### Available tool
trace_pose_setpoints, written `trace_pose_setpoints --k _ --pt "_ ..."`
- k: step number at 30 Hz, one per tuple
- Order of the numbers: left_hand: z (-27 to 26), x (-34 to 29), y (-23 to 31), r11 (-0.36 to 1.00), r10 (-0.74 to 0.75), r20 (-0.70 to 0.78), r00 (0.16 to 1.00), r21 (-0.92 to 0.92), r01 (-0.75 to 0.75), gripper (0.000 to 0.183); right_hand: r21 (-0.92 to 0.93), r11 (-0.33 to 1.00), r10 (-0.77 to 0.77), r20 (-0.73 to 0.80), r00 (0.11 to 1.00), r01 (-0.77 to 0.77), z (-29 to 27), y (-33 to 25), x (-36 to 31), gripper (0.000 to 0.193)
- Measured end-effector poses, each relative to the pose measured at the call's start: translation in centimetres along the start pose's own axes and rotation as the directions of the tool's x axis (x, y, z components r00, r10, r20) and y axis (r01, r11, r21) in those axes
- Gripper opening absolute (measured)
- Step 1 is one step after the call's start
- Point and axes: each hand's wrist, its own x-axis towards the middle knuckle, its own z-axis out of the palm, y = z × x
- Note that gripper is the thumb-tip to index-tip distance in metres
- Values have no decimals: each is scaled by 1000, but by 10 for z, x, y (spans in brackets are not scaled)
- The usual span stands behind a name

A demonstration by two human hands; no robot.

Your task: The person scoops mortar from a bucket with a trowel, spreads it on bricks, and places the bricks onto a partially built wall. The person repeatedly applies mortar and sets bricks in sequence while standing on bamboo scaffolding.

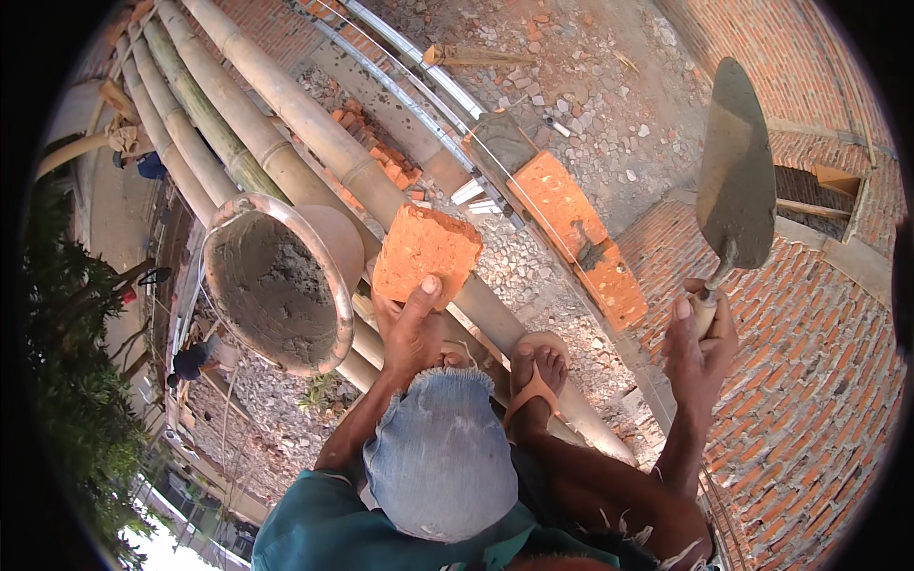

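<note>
An orange brick piece (427, 249) with a rough broken edge is gripped in my left hand (411, 328), thumb on its top face. My right hand (700, 338) is wrapped round the wooden handle of a trowel (738, 171), its grey blade pointing away from me. Left of the brick piece stands a bucket (345, 247) with grey mortar (271, 285) inside. Ahead, between my hands, runs a narrow wall top with orange bricks (557, 205) laid along a taut string, and grey mortar (500, 143) at its far end.
I am up on several bamboo poles (286, 157), my sandalled foot (538, 371) on them. Rubble ground (609, 95) lies far below. A brick wall (790, 381) rises at the right. Loose bricks (381, 157) lie below the poles. Two people (195, 360) are down at the left.
</note>
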Motion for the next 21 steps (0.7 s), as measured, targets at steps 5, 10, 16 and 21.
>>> trace_pose_setpoints --k 5,10,16,21 --pt "48 2 57 994 100 132 986 -51 -94 64 53 997 -50 49 998 47 9 10 -13 38" --pt "158 89 97 985 -129 240 962 139 97 45 19 934 -354 -80 932 356 17 -20 1 33" --pt "265 143 92 931 -356 155 921 148 335 31 2 877 -470 -211 857 481 7 -45 43 29" --pt "306 136 66 927 -273 125 954 298 227 32 42 730 -584 -479 655 682 -8 -38 47 32"
